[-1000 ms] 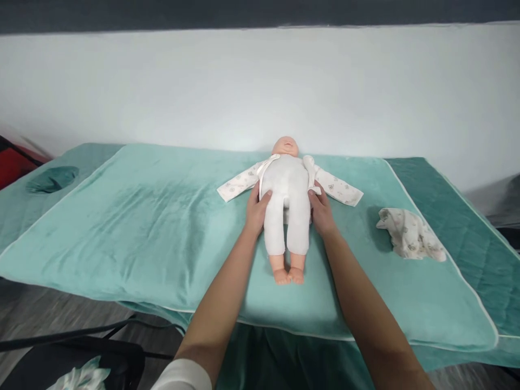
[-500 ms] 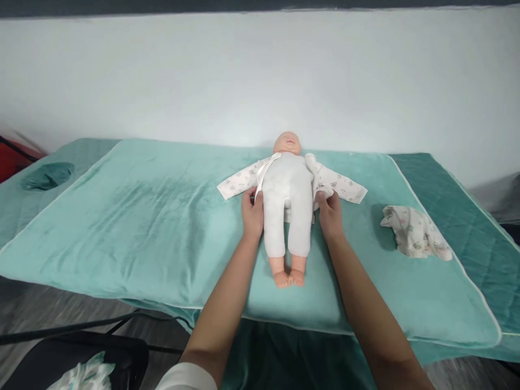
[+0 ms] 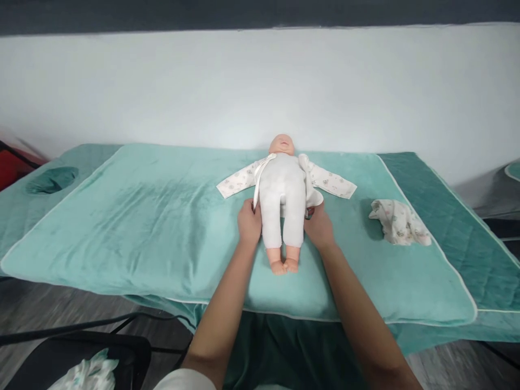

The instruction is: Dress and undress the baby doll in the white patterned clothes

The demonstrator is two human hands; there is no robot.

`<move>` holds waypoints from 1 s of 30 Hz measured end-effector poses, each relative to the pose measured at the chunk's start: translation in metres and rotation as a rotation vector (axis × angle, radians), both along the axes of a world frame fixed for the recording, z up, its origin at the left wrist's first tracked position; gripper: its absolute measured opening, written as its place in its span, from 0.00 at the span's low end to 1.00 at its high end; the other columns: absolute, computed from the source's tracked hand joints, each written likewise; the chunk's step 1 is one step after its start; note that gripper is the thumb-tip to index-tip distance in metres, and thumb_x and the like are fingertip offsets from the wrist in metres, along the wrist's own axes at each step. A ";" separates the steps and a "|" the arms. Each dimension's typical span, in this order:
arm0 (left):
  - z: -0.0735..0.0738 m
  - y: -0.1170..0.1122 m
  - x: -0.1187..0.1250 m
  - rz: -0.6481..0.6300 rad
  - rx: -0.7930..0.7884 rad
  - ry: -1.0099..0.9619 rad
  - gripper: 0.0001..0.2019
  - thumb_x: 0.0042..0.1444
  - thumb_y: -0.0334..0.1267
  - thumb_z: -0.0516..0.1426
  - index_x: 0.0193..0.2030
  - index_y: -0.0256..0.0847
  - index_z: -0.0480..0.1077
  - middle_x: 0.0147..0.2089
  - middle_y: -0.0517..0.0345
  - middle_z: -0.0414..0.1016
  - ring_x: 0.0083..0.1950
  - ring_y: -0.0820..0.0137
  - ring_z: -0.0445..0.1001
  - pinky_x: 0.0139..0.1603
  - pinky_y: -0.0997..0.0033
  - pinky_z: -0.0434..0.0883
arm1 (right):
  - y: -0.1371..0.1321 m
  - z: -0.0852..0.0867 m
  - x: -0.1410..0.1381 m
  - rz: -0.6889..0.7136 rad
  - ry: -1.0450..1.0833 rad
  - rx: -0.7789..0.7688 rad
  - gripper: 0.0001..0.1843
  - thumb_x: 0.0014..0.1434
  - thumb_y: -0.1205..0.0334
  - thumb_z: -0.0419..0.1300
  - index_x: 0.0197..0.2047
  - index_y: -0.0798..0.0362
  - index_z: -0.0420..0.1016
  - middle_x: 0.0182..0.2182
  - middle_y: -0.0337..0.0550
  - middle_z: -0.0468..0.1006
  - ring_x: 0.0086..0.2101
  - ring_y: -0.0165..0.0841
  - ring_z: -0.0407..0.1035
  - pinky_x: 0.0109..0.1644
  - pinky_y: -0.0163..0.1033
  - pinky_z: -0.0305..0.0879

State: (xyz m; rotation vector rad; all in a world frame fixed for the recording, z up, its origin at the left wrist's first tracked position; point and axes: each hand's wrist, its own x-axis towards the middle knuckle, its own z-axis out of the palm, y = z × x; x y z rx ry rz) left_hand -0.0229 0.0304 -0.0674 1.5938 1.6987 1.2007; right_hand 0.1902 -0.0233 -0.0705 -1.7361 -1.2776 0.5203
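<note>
A baby doll with a white cloth body lies on its back, head toward the wall and bare feet toward me. Its arms are in the sleeves of a white patterned baby shirt, which is spread open at the front. Beside the doll's left-of-view hip, my left hand is closed on the lower edge of the shirt. On the other side my right hand grips the shirt's opposite lower edge, its fingertips partly hidden by the hand. The back of the shirt is under the doll.
A crumpled patterned cloth lies to the right on the green sheet, which covers a padded bed with a face hole. Behind is a white wall. At lower left stands a black chair with another crumpled patterned item.
Both hands have slid down along the doll's sides toward its legs, with the shirt's edges. The camera view has tilted up and shifted slightly.
</note>
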 end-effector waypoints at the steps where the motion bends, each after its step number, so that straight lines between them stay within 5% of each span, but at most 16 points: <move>1: 0.000 0.000 0.000 -0.003 0.002 -0.002 0.11 0.65 0.45 0.54 0.45 0.43 0.74 0.34 0.55 0.77 0.34 0.63 0.72 0.38 0.64 0.66 | 0.001 0.002 0.000 -0.001 -0.011 -0.017 0.27 0.55 0.49 0.66 0.56 0.47 0.68 0.37 0.49 0.78 0.38 0.49 0.73 0.42 0.51 0.67; 5: 0.000 -0.003 -0.002 -0.005 0.037 -0.051 0.09 0.63 0.43 0.55 0.43 0.44 0.74 0.33 0.57 0.77 0.33 0.65 0.71 0.38 0.66 0.65 | 0.001 0.002 0.003 0.015 0.041 0.007 0.22 0.57 0.53 0.63 0.52 0.50 0.66 0.32 0.42 0.77 0.31 0.40 0.70 0.38 0.47 0.67; 9: -0.003 -0.005 -0.003 0.050 0.052 -0.092 0.08 0.59 0.39 0.56 0.43 0.43 0.74 0.32 0.61 0.76 0.32 0.67 0.69 0.37 0.68 0.65 | 0.000 -0.007 0.006 0.051 0.214 0.156 0.27 0.53 0.61 0.60 0.57 0.50 0.64 0.39 0.42 0.80 0.37 0.39 0.73 0.43 0.46 0.70; 17: -0.004 -0.006 -0.002 0.067 0.056 -0.136 0.07 0.58 0.38 0.57 0.42 0.44 0.73 0.28 0.64 0.71 0.30 0.68 0.68 0.35 0.68 0.65 | -0.007 -0.005 0.005 0.023 0.153 0.114 0.22 0.56 0.61 0.60 0.55 0.49 0.66 0.35 0.40 0.79 0.34 0.39 0.72 0.42 0.46 0.69; 22: -0.007 0.014 -0.014 0.130 0.192 -0.211 0.12 0.66 0.47 0.53 0.41 0.43 0.71 0.41 0.55 0.76 0.44 0.65 0.74 0.51 0.64 0.71 | -0.005 0.002 0.010 0.023 0.274 0.192 0.16 0.60 0.48 0.62 0.45 0.50 0.71 0.37 0.42 0.76 0.37 0.38 0.71 0.44 0.45 0.69; 26: -0.009 0.047 -0.037 0.203 0.221 0.058 0.15 0.57 0.36 0.58 0.51 0.38 0.72 0.59 0.40 0.71 0.65 0.53 0.67 0.69 0.50 0.62 | 0.009 0.003 0.053 0.044 0.195 0.267 0.22 0.68 0.42 0.52 0.43 0.52 0.75 0.40 0.45 0.77 0.43 0.39 0.70 0.54 0.48 0.67; 28: -0.010 0.060 -0.047 0.260 0.166 0.156 0.24 0.53 0.32 0.59 0.59 0.36 0.70 0.70 0.32 0.61 0.74 0.44 0.57 0.73 0.41 0.55 | 0.020 0.000 0.088 -0.071 0.011 0.311 0.25 0.69 0.43 0.48 0.44 0.53 0.77 0.43 0.48 0.77 0.46 0.41 0.69 0.57 0.52 0.65; 30: -0.010 0.070 -0.053 0.310 0.056 0.192 0.30 0.53 0.31 0.59 0.65 0.36 0.67 0.76 0.30 0.53 0.76 0.39 0.53 0.72 0.34 0.53 | 0.033 -0.004 0.121 -0.257 -0.172 0.274 0.22 0.63 0.45 0.55 0.46 0.55 0.76 0.45 0.53 0.76 0.47 0.44 0.68 0.59 0.55 0.63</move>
